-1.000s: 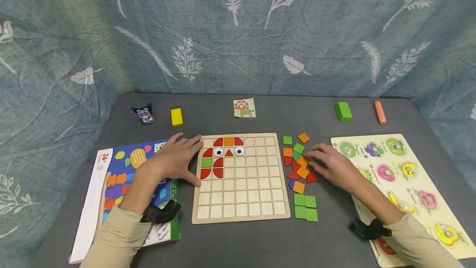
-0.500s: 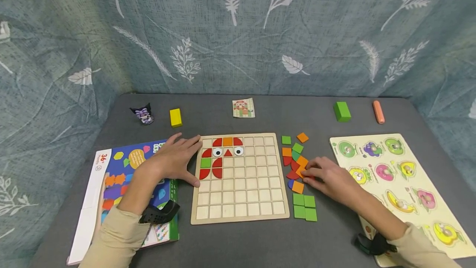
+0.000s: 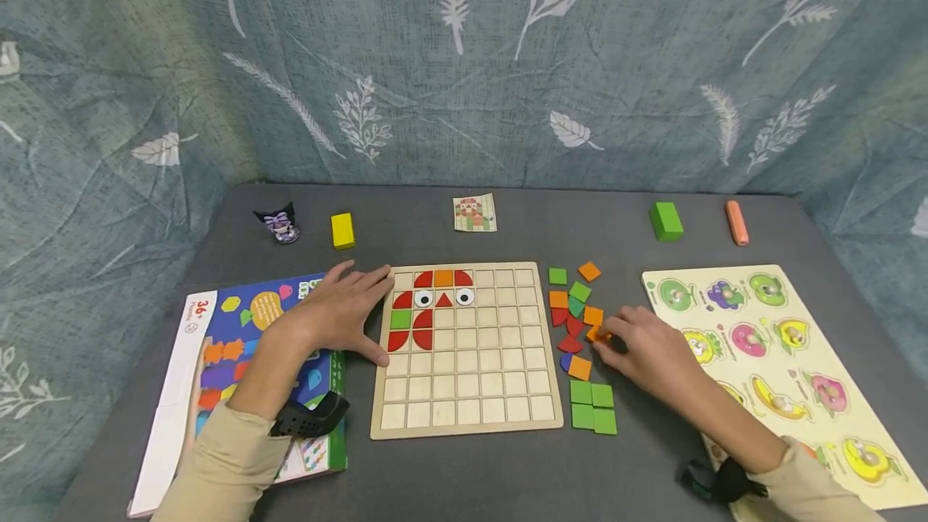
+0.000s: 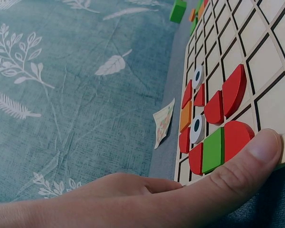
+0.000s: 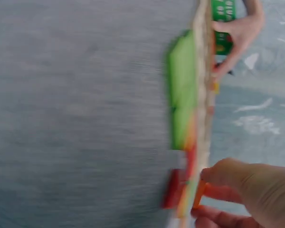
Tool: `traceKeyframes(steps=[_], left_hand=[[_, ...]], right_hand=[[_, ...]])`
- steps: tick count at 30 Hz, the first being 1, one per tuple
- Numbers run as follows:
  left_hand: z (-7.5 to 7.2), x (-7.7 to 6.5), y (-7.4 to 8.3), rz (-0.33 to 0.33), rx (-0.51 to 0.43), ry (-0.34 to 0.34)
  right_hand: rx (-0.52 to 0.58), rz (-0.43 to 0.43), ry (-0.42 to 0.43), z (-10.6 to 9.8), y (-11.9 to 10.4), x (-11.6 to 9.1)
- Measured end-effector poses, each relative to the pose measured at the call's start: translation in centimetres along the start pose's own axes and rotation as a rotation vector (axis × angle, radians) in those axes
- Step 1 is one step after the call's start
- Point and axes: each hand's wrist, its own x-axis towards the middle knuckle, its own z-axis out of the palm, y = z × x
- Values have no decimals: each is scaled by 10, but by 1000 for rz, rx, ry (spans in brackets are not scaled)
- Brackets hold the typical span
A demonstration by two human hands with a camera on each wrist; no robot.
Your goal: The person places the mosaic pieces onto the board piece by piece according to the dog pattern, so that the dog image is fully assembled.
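A wooden grid board (image 3: 467, 385) lies mid-table, with red, green and orange tiles and two eye discs in its upper left cells. My left hand (image 3: 337, 308) rests along the board's left edge, fingers spread and thumb at its side. In the left wrist view, the thumb (image 4: 251, 159) touches the board beside a red quarter-round tile (image 4: 238, 137). Right of the board, my right hand (image 3: 645, 349) pinches an orange square tile (image 5: 199, 192) between thumb and fingers. The tile is partly hidden in the head view. Loose red, green, orange and blue tiles lie beside that hand.
Several green square tiles (image 3: 592, 407) sit below the loose pile. A fruit puzzle board (image 3: 790, 377) lies under the right forearm, a toy box (image 3: 246, 361) under the left. Behind stand a pattern card (image 3: 474, 213), yellow block (image 3: 343, 230), green block (image 3: 666, 221) and small figurine (image 3: 279, 224).
My right hand moved down along the loose tiles and took hold of an orange tile, drawing it slightly right out of the pile. My left hand stays on the board's edge.
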Motion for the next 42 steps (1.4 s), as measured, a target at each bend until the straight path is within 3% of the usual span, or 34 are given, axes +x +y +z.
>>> traceKeyframes(steps=[3,7,12,16,19,24,32,36,42], left_hand=[[0,-1,0,4,1,5],[-1,-1,-1,3,8,9],[0,0,-1,4,6,4],[0,1,-2,5,11,3],[0,0,-2,4,14,-1],[1,0,-1,-3,7,-4],[1,0,0,1,3,-2],[2,-1,0,14,-9,6],[2,-1,-1,18,-10,16]], right_hand=[[74,-51,15,-5,-8,12],[167,-206,-21,1,-31,36],[202,-413,-64,25,-65,71],[211,-484,-109,46,-87,95],[212,-492,-148,54,-98,105],[160,-497,-145,57,-107,109],[185,-479,-162,48,-106,97],[200,-411,-155,32,-85,74],[147,-209,-56,12,-26,34]])
